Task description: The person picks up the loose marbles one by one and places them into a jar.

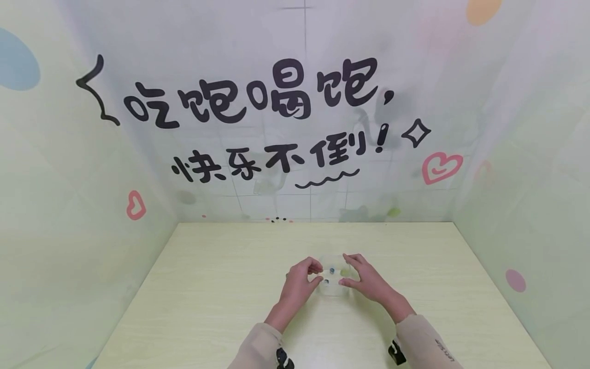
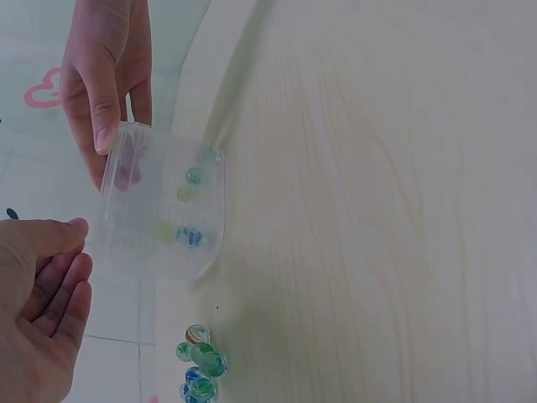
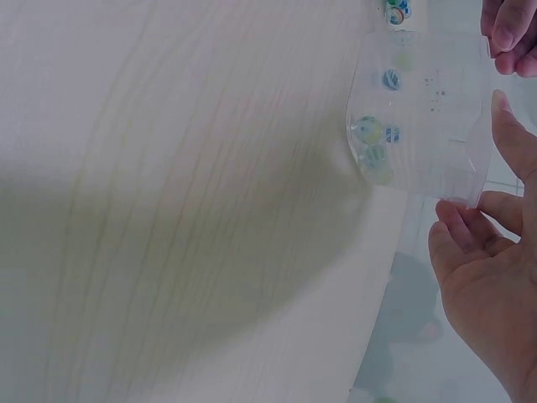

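Observation:
A clear plastic container (image 1: 335,292) with several glass marbles in it stands on the table. At its right side, my right hand (image 1: 369,279) grips the rim, thumb and fingers spread along it; the right wrist view shows these fingers (image 3: 466,227) around a rim corner. My left hand (image 1: 299,284) is at the opposite side, thumb and fingertips close together at the rim; the contact is faint through the clear plastic. Beside the container, the left wrist view shows a small group of loose marbles (image 2: 201,361), which the left hand covers in the head view.
The pale wood-grain table (image 1: 207,287) runs to a printed backdrop (image 1: 267,200) at the rear. Printed side panels (image 1: 530,205) border the table on the left and right. A dark band (image 1: 284,359) shows by the left sleeve, another dark piece (image 1: 396,353) by the right.

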A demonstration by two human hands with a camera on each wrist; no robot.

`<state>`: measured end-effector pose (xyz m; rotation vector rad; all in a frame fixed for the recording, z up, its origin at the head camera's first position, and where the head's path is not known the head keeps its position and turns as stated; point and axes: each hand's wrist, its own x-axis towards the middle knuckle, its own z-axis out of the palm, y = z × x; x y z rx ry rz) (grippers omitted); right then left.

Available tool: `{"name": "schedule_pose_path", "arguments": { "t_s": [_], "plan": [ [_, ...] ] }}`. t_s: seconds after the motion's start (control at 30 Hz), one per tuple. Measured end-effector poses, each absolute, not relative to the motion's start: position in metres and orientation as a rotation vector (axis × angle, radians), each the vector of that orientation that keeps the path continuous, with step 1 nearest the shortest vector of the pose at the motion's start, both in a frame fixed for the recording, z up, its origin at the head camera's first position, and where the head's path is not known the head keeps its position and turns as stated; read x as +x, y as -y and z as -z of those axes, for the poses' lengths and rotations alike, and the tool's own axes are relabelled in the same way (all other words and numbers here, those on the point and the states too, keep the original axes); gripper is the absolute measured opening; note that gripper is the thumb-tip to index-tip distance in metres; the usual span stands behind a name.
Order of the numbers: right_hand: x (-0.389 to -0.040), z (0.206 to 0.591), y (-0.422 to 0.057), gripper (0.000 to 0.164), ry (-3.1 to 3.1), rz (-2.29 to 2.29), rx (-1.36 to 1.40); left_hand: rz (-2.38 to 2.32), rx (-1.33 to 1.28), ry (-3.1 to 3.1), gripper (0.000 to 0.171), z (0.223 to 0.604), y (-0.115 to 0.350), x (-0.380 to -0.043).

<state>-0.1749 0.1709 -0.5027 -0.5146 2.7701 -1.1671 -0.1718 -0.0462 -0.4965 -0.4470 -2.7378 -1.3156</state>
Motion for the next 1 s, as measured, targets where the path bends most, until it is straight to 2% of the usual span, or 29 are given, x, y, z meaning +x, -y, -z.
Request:
{"name": "schedule_pose_path", "arguments": {
  "t_s": [0.37, 0.6, 1.0],
  "plan": [
    [-0.172, 0.502, -0.171, 0.073, -2.831, 1.196, -0.631, 1.336, -0.4, 2.74, 0.02, 0.496, 0.052, -0.17],
    [-0.173, 0.501, -0.171, 0.075, -2.778, 1.18, -0.538, 1.346, -0.381, 2.743, 0.019, 0.498, 0.057, -0.171],
    [-0.173, 0.501, -0.171, 0.074, -2.783, 1.152, -0.53, 1.332, -0.37, 2.734, 0.019, 0.502, 0.065, -0.171]
  ]
}}
